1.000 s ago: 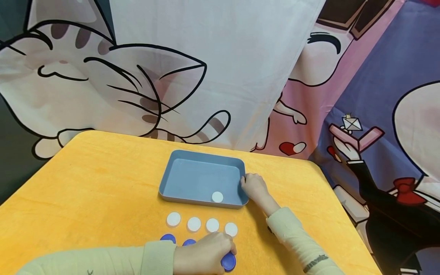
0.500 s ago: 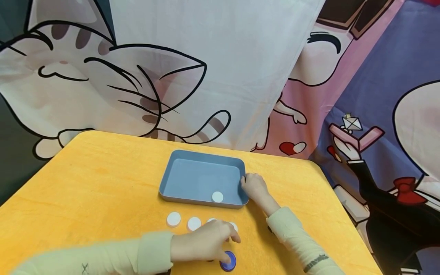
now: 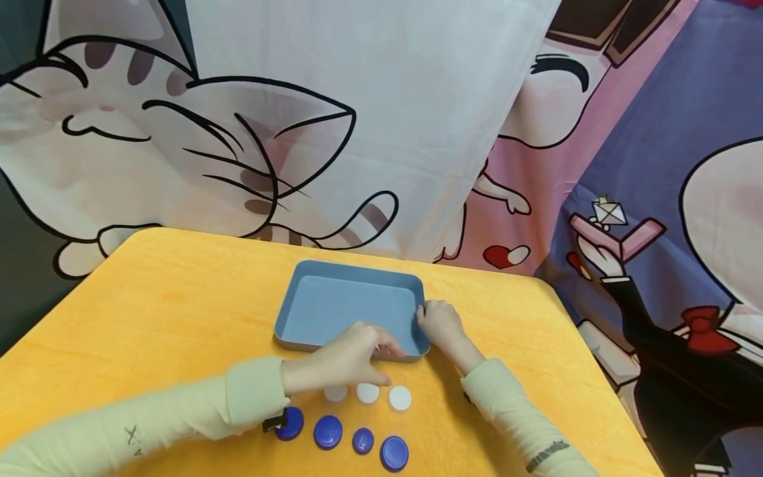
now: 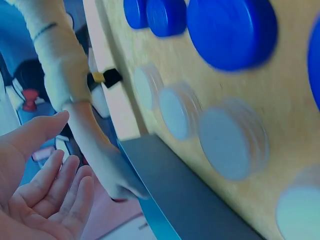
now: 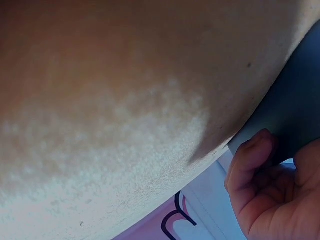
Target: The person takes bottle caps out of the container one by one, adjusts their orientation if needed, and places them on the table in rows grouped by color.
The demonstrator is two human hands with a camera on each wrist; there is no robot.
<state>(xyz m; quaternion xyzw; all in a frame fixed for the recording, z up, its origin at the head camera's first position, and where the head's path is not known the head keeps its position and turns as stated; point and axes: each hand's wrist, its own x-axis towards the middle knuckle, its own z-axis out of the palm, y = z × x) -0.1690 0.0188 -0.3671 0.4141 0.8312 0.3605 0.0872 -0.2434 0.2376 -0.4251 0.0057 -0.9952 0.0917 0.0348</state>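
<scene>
My left hand (image 3: 346, 358) hovers over the front edge of the blue-grey tray (image 3: 346, 298), thumb and fingers spread apart. In the left wrist view nothing sits in that hand's palm (image 4: 50, 200). My right hand (image 3: 442, 326) grips the tray's right rim, its fingers curled there in the right wrist view (image 5: 270, 190). In front of the tray lies a row of white bottle caps (image 3: 400, 398), the leftmost covered by my left hand in the head view. Nearer still is a row of blue bottle caps (image 3: 328, 432). My left hand also blocks the tray's front part.
A yellow table (image 3: 197, 298) carries everything. Behind it hangs a cloth backdrop (image 3: 387, 132) printed with cartoon figures. My left forearm (image 3: 173, 404) reaches across the table's front left.
My left hand has let go of the rightmost blue cap, leaving it in the row, then risen up and forward to the tray's front edge. My right hand has stayed on the rim.
</scene>
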